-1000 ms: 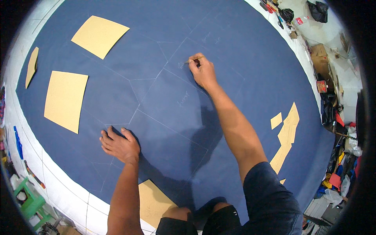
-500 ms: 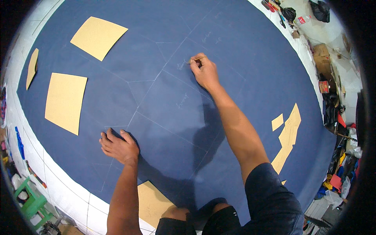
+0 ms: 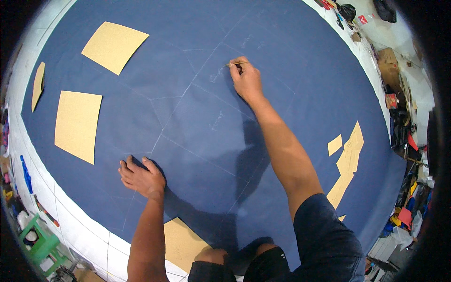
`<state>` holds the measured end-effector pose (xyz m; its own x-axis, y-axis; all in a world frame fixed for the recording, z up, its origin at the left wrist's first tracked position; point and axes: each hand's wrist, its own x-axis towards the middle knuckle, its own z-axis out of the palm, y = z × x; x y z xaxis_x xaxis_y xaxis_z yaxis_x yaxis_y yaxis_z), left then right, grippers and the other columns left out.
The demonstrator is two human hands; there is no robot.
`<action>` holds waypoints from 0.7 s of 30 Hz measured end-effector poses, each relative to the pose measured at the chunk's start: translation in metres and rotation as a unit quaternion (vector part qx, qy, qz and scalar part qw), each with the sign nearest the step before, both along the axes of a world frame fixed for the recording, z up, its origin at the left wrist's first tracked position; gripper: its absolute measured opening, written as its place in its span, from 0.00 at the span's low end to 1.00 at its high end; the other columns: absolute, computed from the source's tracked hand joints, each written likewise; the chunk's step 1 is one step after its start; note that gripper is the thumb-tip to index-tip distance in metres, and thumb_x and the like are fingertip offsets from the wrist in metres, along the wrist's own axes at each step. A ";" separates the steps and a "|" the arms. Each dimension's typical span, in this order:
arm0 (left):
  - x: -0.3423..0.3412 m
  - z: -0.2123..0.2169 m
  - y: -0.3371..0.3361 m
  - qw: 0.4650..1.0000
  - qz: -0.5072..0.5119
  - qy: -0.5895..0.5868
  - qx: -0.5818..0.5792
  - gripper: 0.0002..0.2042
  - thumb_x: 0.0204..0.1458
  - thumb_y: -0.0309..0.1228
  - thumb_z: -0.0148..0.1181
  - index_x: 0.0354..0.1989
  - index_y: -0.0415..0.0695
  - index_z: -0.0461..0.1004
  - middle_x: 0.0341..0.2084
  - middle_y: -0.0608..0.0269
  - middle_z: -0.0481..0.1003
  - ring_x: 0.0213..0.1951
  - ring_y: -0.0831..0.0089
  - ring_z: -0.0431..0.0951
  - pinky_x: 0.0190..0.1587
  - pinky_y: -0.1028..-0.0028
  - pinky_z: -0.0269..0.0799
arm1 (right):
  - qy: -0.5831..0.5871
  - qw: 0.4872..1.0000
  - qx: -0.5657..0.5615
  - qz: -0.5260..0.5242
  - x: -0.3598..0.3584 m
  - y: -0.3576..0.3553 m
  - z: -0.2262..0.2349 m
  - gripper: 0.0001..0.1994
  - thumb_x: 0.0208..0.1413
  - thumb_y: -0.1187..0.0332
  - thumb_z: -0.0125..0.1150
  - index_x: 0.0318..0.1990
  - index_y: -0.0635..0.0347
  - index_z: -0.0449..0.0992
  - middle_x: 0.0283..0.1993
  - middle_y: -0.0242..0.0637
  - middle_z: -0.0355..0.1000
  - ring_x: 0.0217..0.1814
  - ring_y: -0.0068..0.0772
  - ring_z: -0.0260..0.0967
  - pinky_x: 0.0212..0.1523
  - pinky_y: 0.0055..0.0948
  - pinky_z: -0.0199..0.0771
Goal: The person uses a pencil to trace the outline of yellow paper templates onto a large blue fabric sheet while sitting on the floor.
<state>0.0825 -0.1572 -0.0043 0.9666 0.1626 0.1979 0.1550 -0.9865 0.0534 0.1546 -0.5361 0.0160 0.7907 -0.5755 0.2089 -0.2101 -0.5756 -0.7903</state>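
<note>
Marking is under way: right hand point(image 3: 246, 81) pinches a chalk stick point(image 3: 236, 64) upper centre on blue cloth point(image 3: 291, 56); left hand point(image 3: 140, 177), spread flat, should keep pinning it.

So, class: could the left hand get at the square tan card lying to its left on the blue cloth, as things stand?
Probably yes. The left hand lies flat on the cloth, holding nothing, and only bare cloth lies between it and the card. The right hand is busy with a marking tool farther away.
</note>
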 end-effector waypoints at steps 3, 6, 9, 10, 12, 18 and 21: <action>0.001 0.001 -0.002 1.000 -0.002 0.004 -0.001 0.27 0.64 0.47 0.49 0.66 0.42 0.65 0.68 0.42 0.61 0.70 0.44 0.56 0.71 0.46 0.46 | 0.003 1.000 0.010 -0.022 0.001 -0.006 -0.003 0.09 0.61 0.65 0.62 0.43 0.60 0.79 0.36 0.45 0.81 0.39 0.45 0.81 0.42 0.40 0.78; 0.000 0.001 0.000 1.000 0.001 0.005 -0.001 0.27 0.64 0.47 0.49 0.65 0.42 0.65 0.68 0.41 0.61 0.70 0.43 0.56 0.71 0.46 0.46 | 0.024 0.999 0.005 -0.036 0.004 0.000 0.003 0.08 0.61 0.65 0.61 0.42 0.60 0.79 0.36 0.45 0.81 0.39 0.45 0.80 0.42 0.40 0.78; 0.001 0.001 0.001 1.000 0.005 0.015 0.003 0.27 0.63 0.47 0.49 0.65 0.41 0.66 0.68 0.41 0.61 0.70 0.43 0.56 0.71 0.46 0.46 | 0.017 0.999 0.006 -0.028 0.004 -0.003 0.003 0.08 0.61 0.65 0.61 0.42 0.60 0.79 0.35 0.45 0.80 0.37 0.44 0.80 0.41 0.40 0.77; 0.001 0.002 0.000 1.000 0.007 0.022 0.005 0.27 0.63 0.46 0.49 0.65 0.41 0.66 0.68 0.41 0.60 0.70 0.43 0.56 0.71 0.46 0.46 | 0.011 0.999 -0.007 -0.032 0.002 -0.004 0.002 0.08 0.62 0.65 0.61 0.42 0.60 0.79 0.35 0.44 0.80 0.37 0.44 0.80 0.40 0.40 0.77; 0.001 0.003 -0.005 1.000 0.000 0.013 -0.011 0.27 0.63 0.46 0.49 0.65 0.41 0.66 0.68 0.41 0.61 0.70 0.43 0.55 0.71 0.46 0.46 | -0.003 0.999 -0.017 -0.032 -0.003 -0.008 0.003 0.08 0.62 0.65 0.61 0.42 0.60 0.79 0.35 0.44 0.80 0.37 0.43 0.79 0.40 0.39 0.77; -0.001 0.007 0.002 0.999 0.015 0.033 -0.023 0.28 0.62 0.46 0.49 0.66 0.40 0.64 0.69 0.41 0.59 0.72 0.42 0.52 0.72 0.45 0.43 | 0.003 0.995 0.065 0.082 -0.050 0.066 0.016 0.08 0.61 0.65 0.62 0.41 0.60 0.79 0.37 0.42 0.80 0.38 0.43 0.79 0.41 0.38 0.78; 0.001 0.006 0.000 0.999 0.013 0.042 -0.032 0.29 0.62 0.46 0.48 0.66 0.41 0.63 0.69 0.41 0.58 0.72 0.42 0.51 0.73 0.45 0.41 | -0.035 0.972 0.054 0.228 -0.091 0.120 0.003 0.07 0.59 0.67 0.64 0.41 0.59 0.79 0.39 0.39 0.80 0.41 0.44 0.78 0.44 0.41 0.75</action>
